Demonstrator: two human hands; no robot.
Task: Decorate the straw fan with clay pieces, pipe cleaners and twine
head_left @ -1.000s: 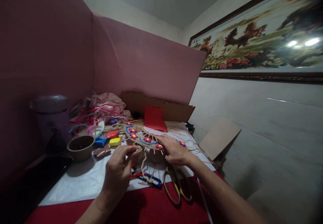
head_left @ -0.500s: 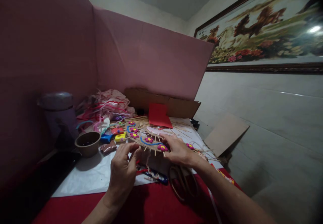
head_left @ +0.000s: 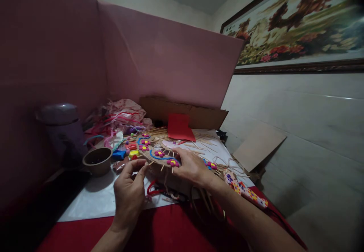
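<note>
A curved brown band [head_left: 147,154], decorated with magenta-and-yellow flowers and a blue wavy line, has thin wooden sticks poking out along its edges. My right hand [head_left: 193,167] is closed on its near side, thumb below and fingers over the top. My left hand [head_left: 129,185] is pinched beside the band's lower left edge, close to a stick end; what its fingertips hold is too small to make out. Under the hands lie a red strip [head_left: 153,191] and scissors [head_left: 209,202], partly in shadow. More of the flowered piece [head_left: 210,165] shows beyond my right wrist.
A brown cup [head_left: 97,161] of dark liquid stands at the left, before a lidded container [head_left: 64,138]. Clay packets [head_left: 119,154], pink cloth [head_left: 125,111], loose sticks [head_left: 157,132] and red paper [head_left: 180,127] lie behind. A patterned strip [head_left: 246,191] is beside my right forearm.
Both hands and the flowered band have shifted slightly left. The patterned strip by my right forearm shows more now, and the view has turned a little.
</note>
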